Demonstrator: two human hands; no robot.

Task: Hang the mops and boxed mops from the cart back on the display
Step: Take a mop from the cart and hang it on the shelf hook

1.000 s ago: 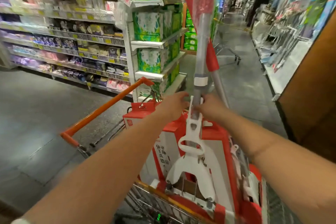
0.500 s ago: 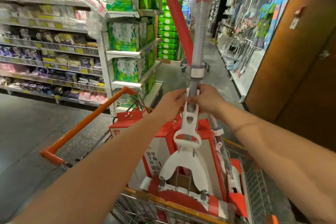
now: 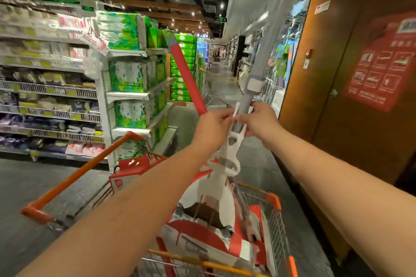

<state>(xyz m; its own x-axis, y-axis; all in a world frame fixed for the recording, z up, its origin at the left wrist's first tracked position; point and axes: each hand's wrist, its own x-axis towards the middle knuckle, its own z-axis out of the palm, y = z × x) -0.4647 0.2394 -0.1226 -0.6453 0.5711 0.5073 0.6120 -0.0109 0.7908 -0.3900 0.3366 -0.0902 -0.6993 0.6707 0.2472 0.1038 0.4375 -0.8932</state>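
Note:
A grey-handled mop (image 3: 256, 78) with a white plastic wringer frame (image 3: 222, 177) and a red-and-white head rises out of the orange wire cart (image 3: 273, 202), leaning up to the right. My left hand (image 3: 211, 128) and my right hand (image 3: 261, 122) both grip its shaft where the grey pole meets the white frame. A second mop with a red handle (image 3: 185, 74) leans up to the left behind my left hand. A red-and-white boxed mop (image 3: 132, 175) stands in the cart under my left arm.
The cart's orange push bar (image 3: 83, 171) runs down to the left. Shelves of green tissue packs (image 3: 130, 74) stand on the left. A brown wooden door (image 3: 351, 87) with a red poster is close on the right. The mop display (image 3: 281, 56) lines the aisle's right side beyond it.
The gripped mop has been lifted higher out of the cart and tilted to the right. My view has swung up and right, bringing the brown door closer.

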